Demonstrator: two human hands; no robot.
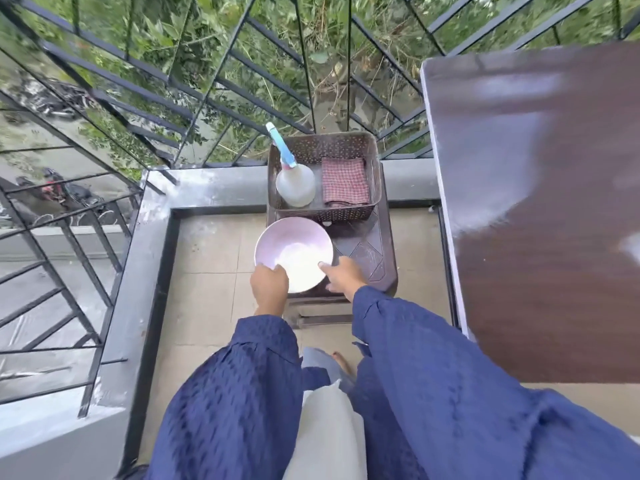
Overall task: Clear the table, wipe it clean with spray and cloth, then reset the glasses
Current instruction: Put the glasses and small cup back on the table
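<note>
Pale pink round bowl (294,252): at the near left corner of a dark brown plastic stool (365,249), overhanging its left edge, resting or lifted cannot be told; left grip (269,284) clasps the near left rim, right grip (343,271) the near right rim. Brown perforated plastic basket (346,143): at the stool's far edge, holding a translucent white spray bottle with blue trigger (296,184) on the left and a folded red-checked cloth (344,181) on the right. Dark brown wood-grain table (536,202): beside the stool's right edge.

— What stands before you?
— Your brown stool (365,249) on the tiled floor (207,268); its far half bears a perforated basket (322,147); a pale bowl (294,249) overhangs its near-left edge.
</note>
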